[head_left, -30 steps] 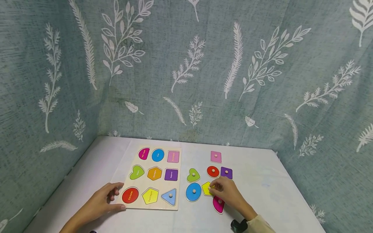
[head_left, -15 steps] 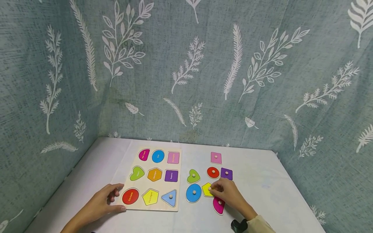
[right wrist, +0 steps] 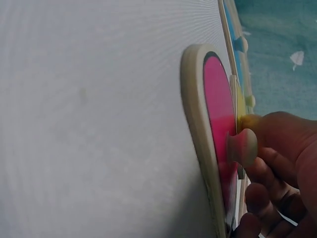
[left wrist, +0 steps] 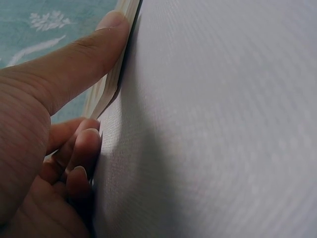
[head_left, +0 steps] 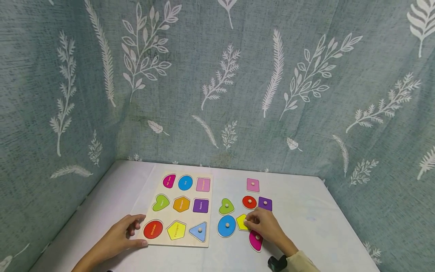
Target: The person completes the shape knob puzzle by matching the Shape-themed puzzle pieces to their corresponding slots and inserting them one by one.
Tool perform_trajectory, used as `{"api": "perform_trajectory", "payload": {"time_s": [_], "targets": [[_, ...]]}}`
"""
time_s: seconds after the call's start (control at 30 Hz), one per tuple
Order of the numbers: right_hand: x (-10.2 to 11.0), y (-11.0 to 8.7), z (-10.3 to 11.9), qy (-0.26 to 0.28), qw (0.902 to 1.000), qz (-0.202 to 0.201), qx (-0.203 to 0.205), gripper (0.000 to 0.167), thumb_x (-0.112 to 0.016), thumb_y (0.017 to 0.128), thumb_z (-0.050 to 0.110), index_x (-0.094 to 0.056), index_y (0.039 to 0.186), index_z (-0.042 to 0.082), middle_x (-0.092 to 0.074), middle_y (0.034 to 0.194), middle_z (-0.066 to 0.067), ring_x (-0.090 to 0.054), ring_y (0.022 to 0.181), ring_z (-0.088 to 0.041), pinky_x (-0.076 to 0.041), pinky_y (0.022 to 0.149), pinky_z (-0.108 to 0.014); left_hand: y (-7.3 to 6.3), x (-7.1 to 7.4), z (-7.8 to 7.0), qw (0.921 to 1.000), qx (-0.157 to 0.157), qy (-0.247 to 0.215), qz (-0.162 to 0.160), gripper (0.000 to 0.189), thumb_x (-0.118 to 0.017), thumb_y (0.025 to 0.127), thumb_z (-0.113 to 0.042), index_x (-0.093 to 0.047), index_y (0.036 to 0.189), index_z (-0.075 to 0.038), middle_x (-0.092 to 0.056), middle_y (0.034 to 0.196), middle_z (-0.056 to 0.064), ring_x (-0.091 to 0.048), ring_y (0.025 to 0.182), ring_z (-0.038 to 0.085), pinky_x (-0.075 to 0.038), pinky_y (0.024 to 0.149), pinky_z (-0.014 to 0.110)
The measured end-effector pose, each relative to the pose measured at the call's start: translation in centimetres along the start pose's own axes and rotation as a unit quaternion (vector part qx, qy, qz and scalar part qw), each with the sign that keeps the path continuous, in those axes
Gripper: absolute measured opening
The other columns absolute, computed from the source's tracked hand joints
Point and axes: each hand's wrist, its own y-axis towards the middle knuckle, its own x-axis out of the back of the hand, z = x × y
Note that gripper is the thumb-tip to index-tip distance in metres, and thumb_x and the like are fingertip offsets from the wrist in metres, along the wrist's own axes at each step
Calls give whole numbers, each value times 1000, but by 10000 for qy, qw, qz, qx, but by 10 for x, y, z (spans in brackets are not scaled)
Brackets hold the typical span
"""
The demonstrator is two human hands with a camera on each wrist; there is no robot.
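Observation:
My left hand [head_left: 119, 235] holds the near left corner of a wooden shape puzzle board [head_left: 187, 217], thumb against the front edge and curled fingers at the left side. The left wrist view shows that thumb on the board's edge [left wrist: 110, 85]. With my right hand [head_left: 264, 223] I pinch the knob of a yellow pentagon puzzle piece [head_left: 240, 222], which lies on the table. In the right wrist view a magenta half-round piece [right wrist: 218, 94] stands in front, partly covering the yellow piece [right wrist: 241, 103]. A blue triangle piece [head_left: 198, 233] sits in its board slot.
Around the right hand lie a blue round piece [head_left: 224, 228], a green heart [head_left: 225, 209], a red round piece [head_left: 247, 199], a purple square [head_left: 266, 200] and a pink one [head_left: 251, 189]. White cloth [head_left: 306, 226] covers the table; patterned curtains [head_left: 238, 83] enclose it.
The head view has shifted slightly. Both hands stay in place, the left at the board's corner and the right on the yellow pentagon piece's knob.

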Motion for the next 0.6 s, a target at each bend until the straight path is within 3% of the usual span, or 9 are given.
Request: {"api": "perform_trajectory", "payload": {"time_s": [0.6], "targets": [[3,1,6,25,9993,-337,130,10,-84,86,21,-74,84,21,-54,78,9,-52,70,-9,-48,61,-22,2,-1,0,9998,177,16,46,96,-101,59,-34,-58,137,4,-49,92,3,-49,82,18,-46,70,24]]}}
